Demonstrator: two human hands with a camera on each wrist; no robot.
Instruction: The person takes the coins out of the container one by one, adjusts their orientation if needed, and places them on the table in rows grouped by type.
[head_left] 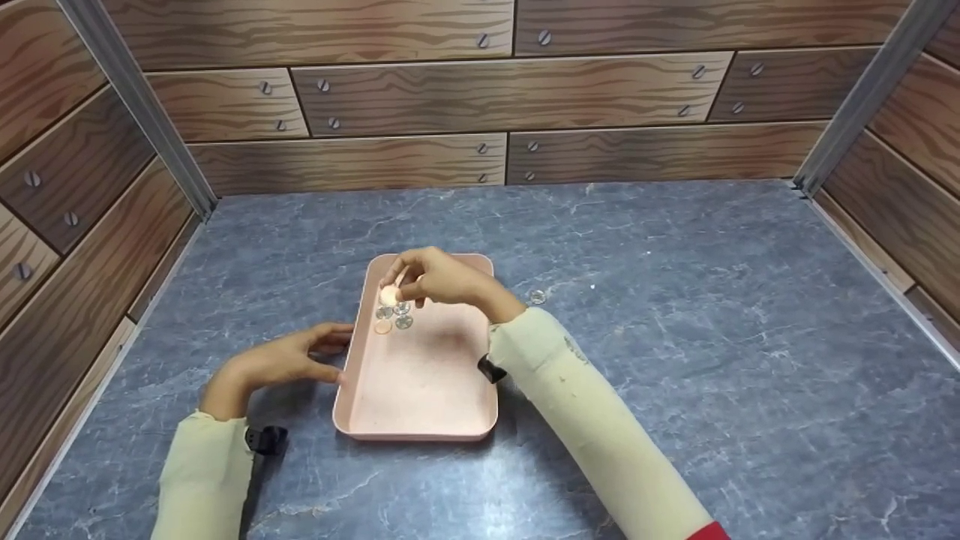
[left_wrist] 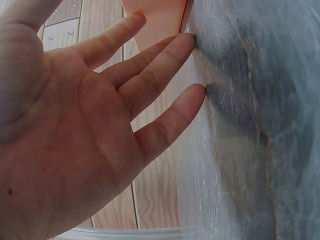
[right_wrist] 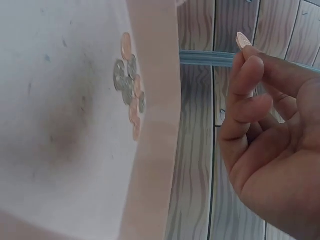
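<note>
Fingers [right_wrist: 247,75] of right hand [head_left: 442,277] pinch a coin [head_left: 389,295] over the pink tray [head_left: 420,420].
Left hand [head_left: 289,360], fingers straight, steadies the tray rim; loose pinch risks dropping the coin onto the tabletop [head_left: 675,300].

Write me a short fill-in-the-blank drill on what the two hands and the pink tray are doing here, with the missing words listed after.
1. The right hand pinches a ____ between its fingertips above the pink tray.
2. The left hand, fingers straight, rests against the tray's ____ side.
3. The loose coins lie inside the tray near its ____ end.
4. One more coin lies on the ____ tabletop, right of the tray.

Missing words: coin; left; far; grey
</note>
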